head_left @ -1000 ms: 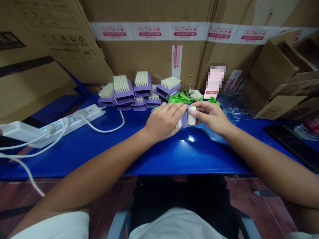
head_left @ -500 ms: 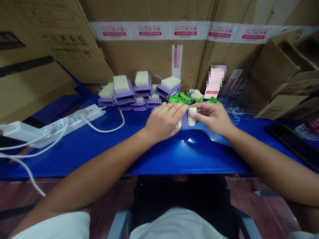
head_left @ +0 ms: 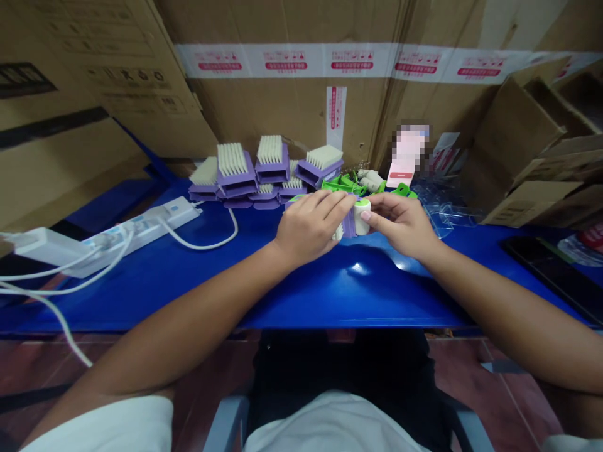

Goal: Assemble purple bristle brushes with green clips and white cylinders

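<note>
My left hand (head_left: pixel 311 226) is closed over a purple brush (head_left: pixel 349 223), covering most of it. White bristles show under the fingers, and a bit of green sticks out beyond the knuckles. My right hand (head_left: pixel 404 221) pinches a short white roller (head_left: pixel 362 220) with a green end, thumb on its near side. The roller stands against the right end of the brush; whether they are joined I cannot tell. Just behind the hands lie green plastic parts (head_left: pixel 346 183) and white rollers (head_left: pixel 372 180). Purple brush heads (head_left: pixel 237 182) with white bristles are piled to the left.
On the blue table (head_left: pixel 301 295), a white power strip (head_left: pixel 136 232) with cables lies left. A phone with a lit screen (head_left: pixel 406 157) leans at the back. Clear plastic wrap (head_left: pixel 447 210), a dark phone (head_left: pixel 549 273) and cardboard boxes (head_left: pixel 522 144) are on the right.
The brush and roller have tipped slightly, so more of the roller's green end shows. Both hands keep their hold. The whole view has shifted a little.
</note>
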{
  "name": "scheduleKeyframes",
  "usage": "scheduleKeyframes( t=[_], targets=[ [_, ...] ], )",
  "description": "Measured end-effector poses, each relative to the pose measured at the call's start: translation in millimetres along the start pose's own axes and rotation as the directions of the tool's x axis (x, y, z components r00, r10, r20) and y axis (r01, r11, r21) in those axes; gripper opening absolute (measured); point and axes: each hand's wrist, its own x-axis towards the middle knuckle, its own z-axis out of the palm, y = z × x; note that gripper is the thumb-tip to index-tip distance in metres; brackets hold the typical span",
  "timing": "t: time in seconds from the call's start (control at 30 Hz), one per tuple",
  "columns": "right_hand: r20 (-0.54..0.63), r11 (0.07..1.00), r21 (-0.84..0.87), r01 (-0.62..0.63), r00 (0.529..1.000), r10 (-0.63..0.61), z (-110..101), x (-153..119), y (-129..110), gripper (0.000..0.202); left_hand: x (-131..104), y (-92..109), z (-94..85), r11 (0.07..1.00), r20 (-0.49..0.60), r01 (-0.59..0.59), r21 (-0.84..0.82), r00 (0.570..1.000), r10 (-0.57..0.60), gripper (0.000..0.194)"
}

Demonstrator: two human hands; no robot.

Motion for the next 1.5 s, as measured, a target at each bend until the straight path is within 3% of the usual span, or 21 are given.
scheduleKeyframes(
  t=[0.3, 0.47, 0.7, 0.83, 0.93, 1.0, 1.23, 1.37, 1.5],
  targets=[
    [-0.054, 0.998, 0.058, -0.031, 0.998, 0.034, 6.0, 0.4, 1.8, 0.052, -0.2, 1.5, 1.7, 1.000, 0.000, -0.020, 0.010, 1.000, 0.020, 0.056],
    [0.055, 0.972, 0.148, -0.180, 0.983, 0.173, 8.2, -2.3, 9.0, 0.066, -0.2, 2.3, 1.9, 0.997, -0.054, -0.066, 0.028, 0.996, 0.068, 0.052],
    [0.067, 0.986, -0.070, -0.151, 0.986, 0.155, 13.8, -13.9, 10.4, 0.064, -1.2, 7.2, 6.1, 0.995, -0.105, -0.089, 0.047, 0.990, 0.093, 0.050],
    [0.067, 0.964, 0.072, -0.257, 0.965, 0.252, 17.4, -12.8, 8.8, 0.060, -1.0, 10.8, 5.3, 0.987, -0.136, -0.119, 0.109, 0.982, 0.133, 0.048],
    [0.190, 0.870, 0.261, -0.418, 0.906, 0.379, 19.5, -9.6, 8.0, 0.062, -1.7, 10.9, 4.3, 0.986, -0.101, -0.126, 0.113, 0.985, 0.138, 0.047],
    [0.246, 0.811, 0.355, -0.465, 0.884, 0.398, 20.1, -7.9, 8.4, 0.061, -1.9, 10.3, 3.9, 0.986, -0.102, -0.133, 0.104, 0.984, 0.144, 0.046],
    [0.328, 0.745, 0.465, -0.478, 0.875, 0.357, 17.9, -7.7, 14.4, 0.054, -1.5, 6.3, 4.2, 0.955, -0.243, -0.180, 0.234, 0.941, 0.237, 0.037],
    [0.304, 0.795, 0.507, -0.334, 0.932, 0.197, 20.0, -11.3, 14.8, 0.065, -3.4, -0.5, 2.4, 0.960, -0.273, -0.208, 0.189, 0.928, 0.255, 0.038],
    [0.292, 0.855, 0.502, -0.134, 0.956, -0.022, 24.1, -21.7, 4.8, 0.065, -5.5, -6.5, -5.7, 0.930, -0.442, -0.281, 0.236, 0.822, 0.360, 0.028]
  ],
)
